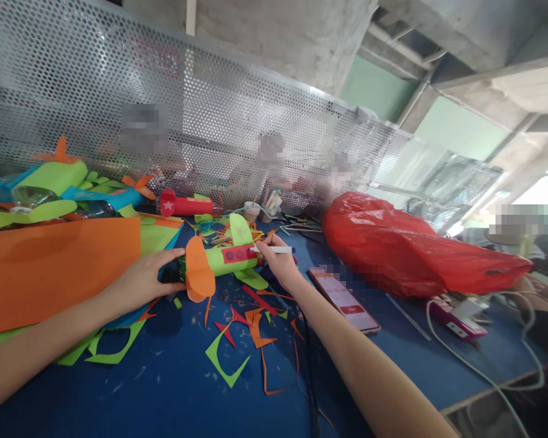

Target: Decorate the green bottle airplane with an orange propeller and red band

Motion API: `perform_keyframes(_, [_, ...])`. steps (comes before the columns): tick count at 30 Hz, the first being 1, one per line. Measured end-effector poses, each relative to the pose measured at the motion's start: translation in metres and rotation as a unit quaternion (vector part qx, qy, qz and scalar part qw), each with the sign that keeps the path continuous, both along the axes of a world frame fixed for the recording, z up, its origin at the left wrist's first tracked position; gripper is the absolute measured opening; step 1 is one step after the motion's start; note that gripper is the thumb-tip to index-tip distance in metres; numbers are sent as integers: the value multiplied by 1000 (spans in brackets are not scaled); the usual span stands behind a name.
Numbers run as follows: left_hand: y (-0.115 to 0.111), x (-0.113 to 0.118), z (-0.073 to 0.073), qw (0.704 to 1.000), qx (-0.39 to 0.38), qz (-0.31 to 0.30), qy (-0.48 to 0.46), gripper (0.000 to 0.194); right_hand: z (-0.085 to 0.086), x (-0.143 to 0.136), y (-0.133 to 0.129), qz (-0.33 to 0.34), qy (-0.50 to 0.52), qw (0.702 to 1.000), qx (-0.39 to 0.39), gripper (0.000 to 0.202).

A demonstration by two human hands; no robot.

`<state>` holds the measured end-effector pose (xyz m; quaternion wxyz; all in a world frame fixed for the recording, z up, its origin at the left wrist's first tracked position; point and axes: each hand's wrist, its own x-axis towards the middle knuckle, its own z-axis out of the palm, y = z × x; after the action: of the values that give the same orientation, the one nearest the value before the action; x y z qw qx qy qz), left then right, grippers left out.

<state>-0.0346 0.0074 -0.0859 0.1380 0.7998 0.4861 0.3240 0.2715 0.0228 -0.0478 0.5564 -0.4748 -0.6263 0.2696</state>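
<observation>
A bottle model wrapped in green paper [215, 260] lies sideways on the blue table [164, 371]. It has green wings, an orange propeller-like piece [200, 269] at its left end, and a red strip [238, 253] with dark round marks. My left hand [158, 275] is closed around the dark bottle end behind the orange piece. In my right hand [277, 258] is a white pen [281, 249], its tip at the red strip. The far end of the model is partly hidden by my right hand.
Orange sheet [59, 267] and more paper models lie left. Paper scraps [228, 359] are scattered in front. A phone [344, 301], red plastic bag [393, 243], pink power strip [459, 319] and white cable are right. Behind stand a cup of pens [271, 204] and a perforated metal screen [237, 115].
</observation>
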Motion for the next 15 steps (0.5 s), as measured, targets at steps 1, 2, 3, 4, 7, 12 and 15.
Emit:
perform_keyframes(1, [0,0,1,1000,-1,-1,0,69,1,-1,-1,0,-1,1000,-2,23])
perform_keyframes(2, [-1,0,1,1000,-3,-3,0,68,1,-1,-1,-1,-2,1000,-3,22])
perform_keyframes(3, [-1,0,2,1000,-3,-4,-1,67,1,-2,-1,-1,-2,1000,-3,22])
perform_keyframes(4, [-1,1,2,1000,-3,-6,-3,66,1,-2,-1,-2,-2,1000,-3,22])
perform_keyframes(7, [-1,0,2,1000,-1,-8,-8,65,0,-1,1,-5,1,1000,-2,22])
perform_keyframes(12, [-1,0,2,1000,-3,-3,-5,67,-2,2,2,-3,3,1000,4,22])
perform_keyframes(15, [-1,1,3,1000,-12,-9,-22,67,-1,1,1,5,-1,1000,4,23])
